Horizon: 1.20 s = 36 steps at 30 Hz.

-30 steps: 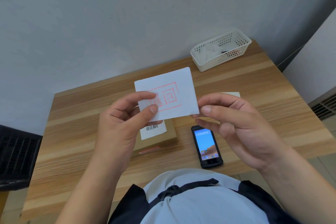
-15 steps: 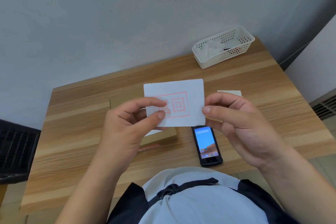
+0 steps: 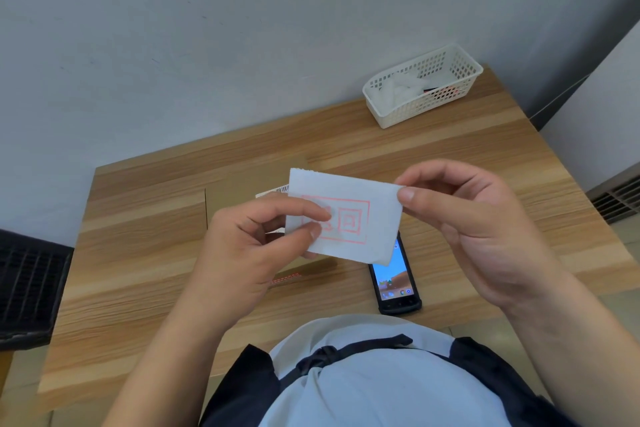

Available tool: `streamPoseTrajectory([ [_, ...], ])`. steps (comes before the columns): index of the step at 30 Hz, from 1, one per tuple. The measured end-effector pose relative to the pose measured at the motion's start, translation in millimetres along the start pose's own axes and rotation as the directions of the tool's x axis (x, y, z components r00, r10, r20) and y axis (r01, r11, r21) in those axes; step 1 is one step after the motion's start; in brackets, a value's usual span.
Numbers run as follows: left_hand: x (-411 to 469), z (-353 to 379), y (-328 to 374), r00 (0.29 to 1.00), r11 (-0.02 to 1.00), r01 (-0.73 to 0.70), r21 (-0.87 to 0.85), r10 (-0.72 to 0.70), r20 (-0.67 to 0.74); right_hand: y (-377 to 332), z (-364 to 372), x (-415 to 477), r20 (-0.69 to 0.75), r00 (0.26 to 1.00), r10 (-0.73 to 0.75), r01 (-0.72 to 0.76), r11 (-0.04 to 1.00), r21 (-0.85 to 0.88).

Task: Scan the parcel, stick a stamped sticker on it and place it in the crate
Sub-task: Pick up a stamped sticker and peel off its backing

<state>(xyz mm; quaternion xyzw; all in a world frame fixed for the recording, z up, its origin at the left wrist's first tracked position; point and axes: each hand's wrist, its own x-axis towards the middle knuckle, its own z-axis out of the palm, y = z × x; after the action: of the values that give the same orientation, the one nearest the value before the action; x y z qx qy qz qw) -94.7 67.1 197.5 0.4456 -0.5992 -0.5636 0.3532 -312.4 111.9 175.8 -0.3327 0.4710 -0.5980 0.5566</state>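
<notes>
I hold a white sticker (image 3: pixel 360 215) with a red square stamp on it above the table, tilted down to the right. My left hand (image 3: pixel 249 246) pinches its left edge between thumb and forefinger. My right hand (image 3: pixel 474 229) pinches its upper right corner. Under the sticker lies the brown cardboard parcel (image 3: pixel 242 184), mostly hidden by my left hand; a strip of its barcode label (image 3: pixel 273 190) shows. A black handheld scanner (image 3: pixel 394 282) with a lit screen lies on the table right of the parcel. A dark crate (image 3: pixel 27 284) sits at the left edge, below table level.
The wooden table (image 3: pixel 138 246) stands against a grey wall. A white perforated basket (image 3: pixel 422 87) with white items inside stands at the far right corner. A vent grille (image 3: pixel 616 198) is low on the right wall.
The sticker has dropped lower and tilted, now covering the top of the scanner. My right hand has shifted from the sticker's right edge to its upper right corner.
</notes>
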Motion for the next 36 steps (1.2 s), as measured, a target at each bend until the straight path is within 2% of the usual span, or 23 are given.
streamPoseTrajectory([
  [15, 3, 0, -4, 1.000, 0.999, 0.016, 0.050, -0.016, -0.011, -1, -8, 4, 0.049, 0.998, 0.030, -0.025, 0.994, -0.109],
  [31, 6, 7, -6, 0.997, 0.992, 0.073, 0.106, -0.071, -0.023, 6, -15, 6, 0.132, 0.989, 0.067, -0.055, 0.994, -0.095],
  [34, 7, 11, -6, 0.993, 0.975, 0.120, 0.189, -0.116, -0.032, 9, -12, 6, 0.134, 0.989, 0.069, -0.060, 0.996, -0.072],
  [36, 7, 14, -5, 0.996, 0.959, 0.081, 0.271, -0.072, -0.043, 12, -10, 7, 0.107, 0.992, 0.068, -0.061, 0.996, -0.069],
])
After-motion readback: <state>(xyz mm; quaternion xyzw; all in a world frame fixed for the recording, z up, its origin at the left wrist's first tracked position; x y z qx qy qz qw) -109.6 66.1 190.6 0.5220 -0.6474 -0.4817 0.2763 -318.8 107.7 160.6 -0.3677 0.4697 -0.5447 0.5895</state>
